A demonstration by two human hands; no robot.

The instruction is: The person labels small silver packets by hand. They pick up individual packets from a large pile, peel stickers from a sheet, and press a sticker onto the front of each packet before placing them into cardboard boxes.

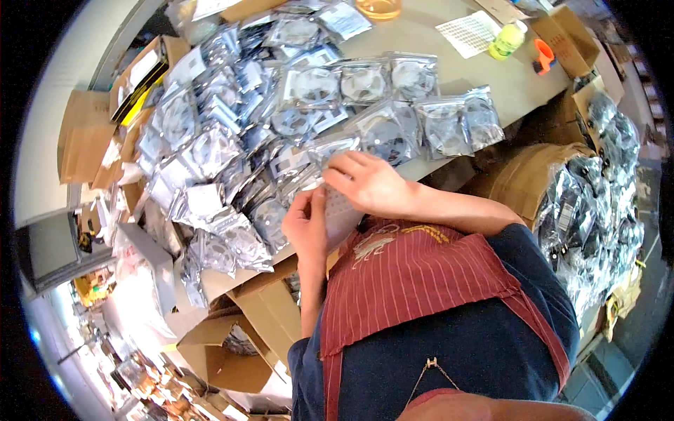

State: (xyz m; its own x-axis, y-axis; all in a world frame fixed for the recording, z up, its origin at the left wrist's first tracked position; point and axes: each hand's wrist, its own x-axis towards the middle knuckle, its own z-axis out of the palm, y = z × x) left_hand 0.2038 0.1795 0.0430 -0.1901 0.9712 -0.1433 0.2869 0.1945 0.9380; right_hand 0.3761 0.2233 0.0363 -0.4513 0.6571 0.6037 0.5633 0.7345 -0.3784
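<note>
Glossy plastic over matt tabletop and cardboard

The heaped bags (pixel 281 119) are clear, shiny plastic film, crinkled and glinting, and the same film fills the box at the right (pixel 604 203). The sheet (pixel 342 214) held between the left hand (pixel 307 226) and right hand (pixel 365 184) looks like matt white paper with a fine dotted pattern. The tabletop (pixel 435 67) is smooth, dull beige. The cartons (pixel 260 316) are plain brown cardboard, matt and rough-edged. The apron (pixel 414 281) is striped red woven cloth over a dark blue cloth shirt (pixel 484 358). The far bottle (pixel 507 40) is glossy yellow-green plastic.
</note>
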